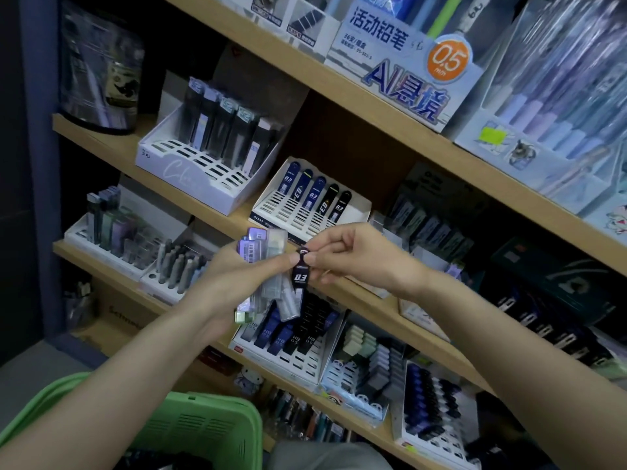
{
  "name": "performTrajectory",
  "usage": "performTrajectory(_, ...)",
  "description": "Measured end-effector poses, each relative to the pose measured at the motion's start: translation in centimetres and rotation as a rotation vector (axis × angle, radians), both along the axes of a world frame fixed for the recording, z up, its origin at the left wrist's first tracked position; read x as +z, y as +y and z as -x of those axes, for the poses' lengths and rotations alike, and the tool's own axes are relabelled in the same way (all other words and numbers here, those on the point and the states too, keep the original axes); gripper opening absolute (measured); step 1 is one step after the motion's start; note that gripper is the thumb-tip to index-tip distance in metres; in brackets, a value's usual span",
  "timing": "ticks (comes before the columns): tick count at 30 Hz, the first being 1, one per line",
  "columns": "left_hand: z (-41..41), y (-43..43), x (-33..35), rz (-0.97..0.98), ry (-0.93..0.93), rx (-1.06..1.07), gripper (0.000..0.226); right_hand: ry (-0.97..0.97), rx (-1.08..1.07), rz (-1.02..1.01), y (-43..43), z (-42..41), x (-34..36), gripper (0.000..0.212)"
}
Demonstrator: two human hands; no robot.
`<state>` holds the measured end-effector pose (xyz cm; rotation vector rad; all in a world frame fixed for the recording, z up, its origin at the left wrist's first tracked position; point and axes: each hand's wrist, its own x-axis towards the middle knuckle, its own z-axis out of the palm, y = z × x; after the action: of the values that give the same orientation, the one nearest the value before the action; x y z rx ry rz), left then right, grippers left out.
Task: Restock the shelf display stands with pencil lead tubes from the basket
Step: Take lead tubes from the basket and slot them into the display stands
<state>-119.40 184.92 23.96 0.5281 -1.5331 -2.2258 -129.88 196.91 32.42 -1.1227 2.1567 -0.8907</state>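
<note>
My left hand [234, 276] grips a bunch of pencil lead tubes [268, 266], clear and purple ones, fanned upward in front of the shelves. My right hand [353, 256] pinches the top of a black tube marked 0.3 [300, 274] at the right edge of that bunch, and my left thumb touches it too. Just above stands a white slotted display stand [288, 212] with blue and black 0.3 tubes in its back row and open slots in front. The green basket [190, 422] sits at the bottom left, under my left forearm.
Wooden shelves [339, 93] carry more stands: a white stand with grey tubes [210, 154] upper left, an HB 0.5 stand [288, 344] below my hands, erasers [373, 361] to its right, and a 0.5 mm pencil box [407, 56] on top.
</note>
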Motion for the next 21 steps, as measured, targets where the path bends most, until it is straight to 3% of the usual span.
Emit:
performTrajectory(3,0.8,0.0,0.8,-0.004,0.011,0.008,0.014,0.053,-0.121,0.118,0.7,1.5,1.5,0.010)
performTrajectory(6,1.6,0.0,1.2,-0.005,0.025,0.013,0.014,0.597,-0.235,0.163,0.4,4.4,2.3,0.015)
performTrajectory(8,2.2,0.2,1.4,-0.005,0.033,0.019,0.015,0.835,-0.277,0.162,-0.3,6.0,2.3,0.019)
performTrajectory(14,3.8,0.7,1.3,-0.005,0.021,0.020,0.017,0.877,-0.472,-0.124,-2.0,10.2,1.8,0.028)
performTrajectory(21,4.8,0.4,1.0,0.010,-0.025,0.007,0.027,0.892,-0.376,-0.089,-1.9,13.0,0.7,0.025)
